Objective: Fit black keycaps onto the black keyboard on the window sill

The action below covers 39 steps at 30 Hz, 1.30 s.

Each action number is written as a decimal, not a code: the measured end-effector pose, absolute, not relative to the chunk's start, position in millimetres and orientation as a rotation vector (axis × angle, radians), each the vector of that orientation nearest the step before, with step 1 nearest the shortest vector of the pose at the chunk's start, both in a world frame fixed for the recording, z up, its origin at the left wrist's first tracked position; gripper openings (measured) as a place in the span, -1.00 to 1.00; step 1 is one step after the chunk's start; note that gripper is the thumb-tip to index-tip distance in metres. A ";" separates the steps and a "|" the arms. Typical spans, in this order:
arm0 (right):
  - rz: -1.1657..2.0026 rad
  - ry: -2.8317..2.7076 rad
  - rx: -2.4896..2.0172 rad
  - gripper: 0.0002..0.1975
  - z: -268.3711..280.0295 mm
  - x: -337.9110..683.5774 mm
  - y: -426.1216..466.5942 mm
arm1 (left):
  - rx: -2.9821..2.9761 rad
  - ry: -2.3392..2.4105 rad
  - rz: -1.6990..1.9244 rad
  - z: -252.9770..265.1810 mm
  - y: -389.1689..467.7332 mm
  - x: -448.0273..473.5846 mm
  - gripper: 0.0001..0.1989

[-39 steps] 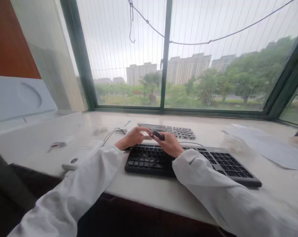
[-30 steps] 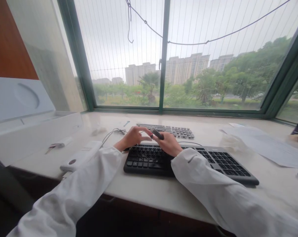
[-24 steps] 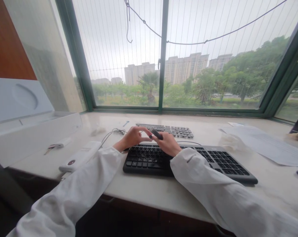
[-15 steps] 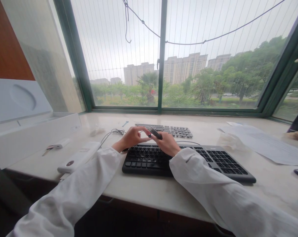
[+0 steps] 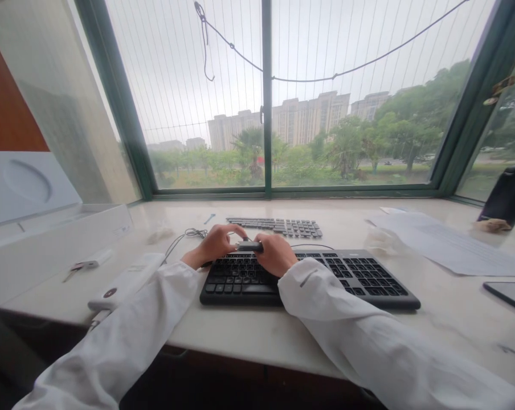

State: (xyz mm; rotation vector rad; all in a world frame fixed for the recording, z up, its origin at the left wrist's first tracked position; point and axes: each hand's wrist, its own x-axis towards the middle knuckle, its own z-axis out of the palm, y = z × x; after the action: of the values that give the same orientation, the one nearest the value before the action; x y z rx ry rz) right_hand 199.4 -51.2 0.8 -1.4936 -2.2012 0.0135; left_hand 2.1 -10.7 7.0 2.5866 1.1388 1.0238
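A black keyboard (image 5: pixel 240 288) lies in front of me, many of its keys stripped of their caps, though several caps remain at its lower left. Over its upper left part, my right hand (image 5: pixel 275 254) is wrapped round a short dark grey bar-shaped tool (image 5: pixel 249 246) that points left; its exact kind is unclear. My left hand (image 5: pixel 217 242) meets the tool's far end, thumb and forefinger curled in a pinch round a small dark keycap (image 5: pixel 246 239), partly hidden. Behind the hands, loose keycaps (image 5: pixel 283 226) are laid out in rows.
On the left are a white box (image 5: pixel 52 245), a white power bank (image 5: pixel 127 282), a small white device (image 5: pixel 93 261) and a coiled cable (image 5: pixel 193 232). Paper sheets (image 5: pixel 441 239), a crumpled clear bag (image 5: pixel 383 242) and a phone (image 5: pixel 511 295) lie right. The window (image 5: pixel 266 193) borders the back.
My right hand has turned the tool from a slant to nearly level, its end now at my left fingertips. The camera view has shifted a little to the right.
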 end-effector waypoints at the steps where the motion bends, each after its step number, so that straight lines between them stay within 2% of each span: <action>1: -0.010 -2.213 -1.504 -0.79 0.6 199.2 -52.0 | 2.572 1.173 1.052 8.4 -10.4 0.9 -0.82; 7: -0.183 -2.333 -1.484 -0.76 1.0 196.5 -58.1 | 2.480 1.403 1.177 11.8 -2.5 -14.5 -0.74; 13: -0.257 -2.400 -1.393 -0.80 3.1 195.3 -60.8 | 2.346 1.631 1.098 13.4 7.8 -25.4 -0.62; 23: -0.186 -2.441 -1.317 -0.81 8.2 195.7 -63.7 | 2.395 1.780 0.881 37.6 39.8 -23.4 -0.54; 31: -0.183 -2.416 -1.307 -0.80 7.1 195.8 -61.2 | 2.621 1.980 0.415 54.0 86.8 -18.2 -0.69; 39: -0.173 -2.444 -1.302 -0.81 5.8 195.3 -59.1 | 2.726 1.949 0.128 47.9 109.6 -9.0 -0.76</action>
State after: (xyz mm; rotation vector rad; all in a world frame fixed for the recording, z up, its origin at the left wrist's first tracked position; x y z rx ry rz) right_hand 195.3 -59.1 5.8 -1.3022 -2.4441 -0.1726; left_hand -9.0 109.6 47.9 2.7257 1.9492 0.1279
